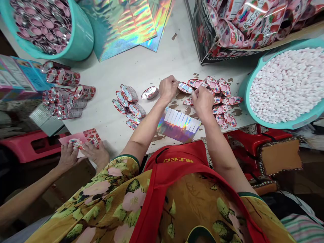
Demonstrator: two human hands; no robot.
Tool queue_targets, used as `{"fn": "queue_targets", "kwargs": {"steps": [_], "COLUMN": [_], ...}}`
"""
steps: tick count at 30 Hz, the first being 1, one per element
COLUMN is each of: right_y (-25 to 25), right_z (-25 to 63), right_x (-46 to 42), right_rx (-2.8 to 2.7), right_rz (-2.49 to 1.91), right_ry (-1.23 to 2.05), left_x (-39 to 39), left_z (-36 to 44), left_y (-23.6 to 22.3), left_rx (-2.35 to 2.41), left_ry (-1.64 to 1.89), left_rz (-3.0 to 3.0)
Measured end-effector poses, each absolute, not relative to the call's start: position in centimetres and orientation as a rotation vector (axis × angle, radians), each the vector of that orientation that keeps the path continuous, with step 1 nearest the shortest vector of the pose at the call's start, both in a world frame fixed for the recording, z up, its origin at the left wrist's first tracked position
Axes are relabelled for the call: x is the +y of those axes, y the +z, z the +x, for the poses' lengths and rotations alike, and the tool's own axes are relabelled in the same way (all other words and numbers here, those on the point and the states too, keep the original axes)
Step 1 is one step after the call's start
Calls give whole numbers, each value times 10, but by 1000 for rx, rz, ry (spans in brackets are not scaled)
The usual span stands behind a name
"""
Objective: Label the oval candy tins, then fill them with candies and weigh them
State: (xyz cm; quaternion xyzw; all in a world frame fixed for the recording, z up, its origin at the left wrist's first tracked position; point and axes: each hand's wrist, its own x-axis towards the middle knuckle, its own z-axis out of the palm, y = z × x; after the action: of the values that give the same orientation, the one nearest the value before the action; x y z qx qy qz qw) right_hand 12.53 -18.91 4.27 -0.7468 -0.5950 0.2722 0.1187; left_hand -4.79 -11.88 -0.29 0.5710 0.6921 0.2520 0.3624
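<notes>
My left hand [168,89] is closed, its thumb and fingertips pinched at the left end of a small red strawberry-print container [185,87] with a shiny oval top. My right hand [203,102] is closed just right of it, fingertips together; whatever they hold is hidden. Around my right hand lie several similar containers with pink oval pieces on top [221,109]. A holographic sheet with white strips [179,125] lies below, between my forearms. Left of my left hand are one lone silver-topped container [150,92] and a cluster of silver-topped containers [129,105].
A turquoise tub of white pieces [244,92] stands right; a turquoise bucket of pink and silver oval pieces [86,37] is upper left. A carton of packed containers [202,50] stands at the back. Another person's hands [95,153] work on a pink printed card [79,136].
</notes>
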Motion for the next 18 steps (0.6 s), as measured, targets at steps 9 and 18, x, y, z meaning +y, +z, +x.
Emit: {"fn": "queue_targets", "kwargs": {"steps": [9, 18], "right_y": [15, -9], "right_z": [53, 56], "right_x": [-264, -251], "right_rx": [-2197, -2183], "right_rz": [-2122, -2115], "right_ry": [990, 1007], "left_x": [-192, -243], "left_z": [-112, -136], "left_y": [23, -13], "left_rx": [1932, 1382], "left_ry": [471, -50], "left_rz": [1831, 2272]}}
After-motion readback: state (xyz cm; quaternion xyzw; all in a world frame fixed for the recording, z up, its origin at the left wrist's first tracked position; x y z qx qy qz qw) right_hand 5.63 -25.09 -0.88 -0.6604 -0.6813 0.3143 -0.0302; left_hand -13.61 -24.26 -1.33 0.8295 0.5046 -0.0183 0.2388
